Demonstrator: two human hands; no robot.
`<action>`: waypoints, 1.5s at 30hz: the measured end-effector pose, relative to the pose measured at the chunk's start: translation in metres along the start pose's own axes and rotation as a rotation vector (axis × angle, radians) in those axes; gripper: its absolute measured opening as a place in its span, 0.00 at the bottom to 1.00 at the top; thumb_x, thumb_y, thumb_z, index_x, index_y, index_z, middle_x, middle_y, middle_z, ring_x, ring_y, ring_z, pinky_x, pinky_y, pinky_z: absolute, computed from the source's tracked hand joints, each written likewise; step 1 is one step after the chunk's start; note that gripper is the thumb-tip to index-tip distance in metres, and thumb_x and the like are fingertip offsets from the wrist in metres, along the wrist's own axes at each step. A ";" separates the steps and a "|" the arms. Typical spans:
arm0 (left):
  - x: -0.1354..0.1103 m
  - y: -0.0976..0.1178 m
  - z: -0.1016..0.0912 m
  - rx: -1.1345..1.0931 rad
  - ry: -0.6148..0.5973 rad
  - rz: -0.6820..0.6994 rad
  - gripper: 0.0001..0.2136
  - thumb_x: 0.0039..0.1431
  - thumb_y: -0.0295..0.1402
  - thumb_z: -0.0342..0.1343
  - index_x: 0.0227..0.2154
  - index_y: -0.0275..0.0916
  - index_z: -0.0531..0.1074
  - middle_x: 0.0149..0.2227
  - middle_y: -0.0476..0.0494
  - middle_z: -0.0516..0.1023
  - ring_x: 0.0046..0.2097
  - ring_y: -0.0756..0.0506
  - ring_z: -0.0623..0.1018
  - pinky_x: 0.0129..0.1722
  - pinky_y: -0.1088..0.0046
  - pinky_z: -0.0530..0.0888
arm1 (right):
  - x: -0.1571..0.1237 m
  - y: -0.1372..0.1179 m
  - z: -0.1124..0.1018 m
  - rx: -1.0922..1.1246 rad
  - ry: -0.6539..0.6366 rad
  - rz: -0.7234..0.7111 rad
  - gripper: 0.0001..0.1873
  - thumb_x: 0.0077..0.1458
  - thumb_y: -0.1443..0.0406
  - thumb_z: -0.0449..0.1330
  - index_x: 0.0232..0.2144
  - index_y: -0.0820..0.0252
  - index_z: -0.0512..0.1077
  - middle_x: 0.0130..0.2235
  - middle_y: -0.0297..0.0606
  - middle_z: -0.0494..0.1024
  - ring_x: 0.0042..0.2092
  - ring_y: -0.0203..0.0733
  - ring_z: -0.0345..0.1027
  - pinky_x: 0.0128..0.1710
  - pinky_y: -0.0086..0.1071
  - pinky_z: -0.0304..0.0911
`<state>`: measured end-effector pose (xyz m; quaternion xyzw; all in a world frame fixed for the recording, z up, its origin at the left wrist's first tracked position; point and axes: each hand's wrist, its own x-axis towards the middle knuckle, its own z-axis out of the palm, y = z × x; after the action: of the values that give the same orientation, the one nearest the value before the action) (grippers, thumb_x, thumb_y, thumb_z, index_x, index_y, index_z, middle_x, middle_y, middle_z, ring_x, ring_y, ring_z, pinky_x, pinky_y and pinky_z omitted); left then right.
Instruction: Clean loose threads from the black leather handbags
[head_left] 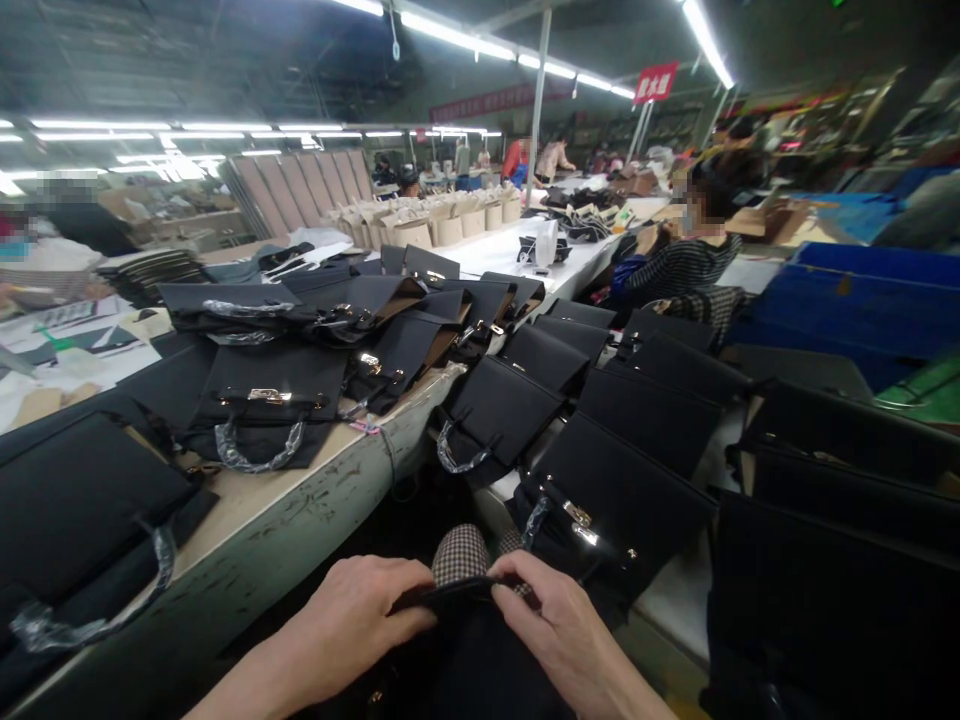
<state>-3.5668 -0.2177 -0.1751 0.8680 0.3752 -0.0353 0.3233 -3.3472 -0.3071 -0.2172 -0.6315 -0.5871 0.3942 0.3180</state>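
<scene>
My left hand (352, 615) and my right hand (555, 625) meet low in the picture, over my lap. Both are closed on the top edge of a black bag (469, 650), thumbs and fingers pinching its dark rim. A checked cloth (461, 555) shows just behind the rim. Right beyond my right hand stands another black handbag (622, 490) with a metal clasp and a plastic-wrapped handle.
A worn workbench (315, 505) on the left carries several black handbags (270, 395). More black bags (525, 395) stand in a row ahead and to the right. A person in a striped top (686, 265) sits further back. Blue crates (862, 300) stand at right.
</scene>
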 end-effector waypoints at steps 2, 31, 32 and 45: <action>-0.005 -0.003 0.002 0.082 0.002 0.014 0.05 0.61 0.33 0.53 0.32 0.45 0.74 0.31 0.54 0.78 0.33 0.49 0.76 0.33 0.77 0.63 | 0.001 -0.001 -0.001 0.026 -0.017 -0.022 0.09 0.62 0.65 0.53 0.38 0.53 0.73 0.36 0.29 0.76 0.37 0.36 0.70 0.39 0.29 0.60; 0.008 -0.007 0.052 0.306 0.673 0.330 0.06 0.65 0.26 0.48 0.37 0.39 0.70 0.42 0.42 0.80 0.40 0.45 0.81 0.39 0.70 0.79 | 0.013 -0.001 0.004 -0.093 0.012 -0.186 0.12 0.59 0.71 0.58 0.41 0.50 0.76 0.40 0.30 0.78 0.41 0.38 0.72 0.44 0.29 0.64; 0.008 -0.007 0.052 0.294 0.683 0.348 0.06 0.65 0.26 0.48 0.37 0.39 0.70 0.42 0.42 0.80 0.39 0.45 0.81 0.38 0.70 0.79 | 0.014 0.000 0.004 -0.100 0.010 -0.190 0.12 0.59 0.71 0.58 0.41 0.50 0.75 0.40 0.30 0.78 0.41 0.38 0.72 0.43 0.29 0.64; 0.006 -0.007 0.047 0.409 0.647 0.611 0.10 0.65 0.23 0.47 0.34 0.34 0.73 0.49 0.39 0.79 0.43 0.45 0.79 0.41 0.69 0.79 | 0.020 -0.006 -0.004 -0.349 -0.076 -0.405 0.09 0.64 0.72 0.50 0.37 0.56 0.68 0.41 0.33 0.72 0.39 0.35 0.67 0.38 0.28 0.61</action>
<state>-3.5588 -0.2381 -0.2173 0.9506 0.1701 0.2595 0.0085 -3.3469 -0.2863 -0.2121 -0.5312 -0.7721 0.2388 0.2542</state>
